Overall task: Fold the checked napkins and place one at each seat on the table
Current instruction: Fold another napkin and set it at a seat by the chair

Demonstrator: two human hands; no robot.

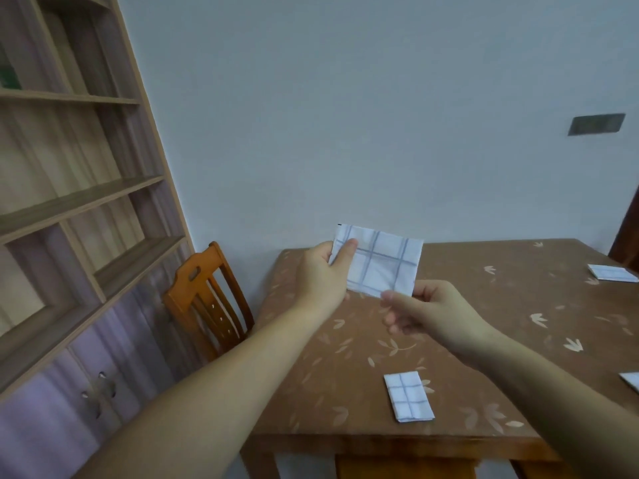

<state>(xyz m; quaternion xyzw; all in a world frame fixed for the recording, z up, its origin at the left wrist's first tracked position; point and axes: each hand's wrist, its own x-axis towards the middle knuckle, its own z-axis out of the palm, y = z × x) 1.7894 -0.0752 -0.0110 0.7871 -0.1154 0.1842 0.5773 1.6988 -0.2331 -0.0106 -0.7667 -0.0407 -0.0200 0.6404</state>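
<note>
I hold a white napkin with grey checks (382,262), partly folded, in the air above the far left part of the brown table (345,392). My left hand (320,274) grips its left edge with the thumb on top. My right hand (420,311) pinches its lower right corner. A folded checked napkin (408,395) lies flat near the table's front edge. Another folded napkin (611,273) lies at the far right. The corner of a third napkin (632,380) shows at the right frame edge.
An orange wooden chair (204,299) stands at the table's left end, against the grey wall. A tall wooden shelf unit with lower cabinet doors (79,236) fills the left side. Another orange chair seat (404,468) shows under the table's front edge.
</note>
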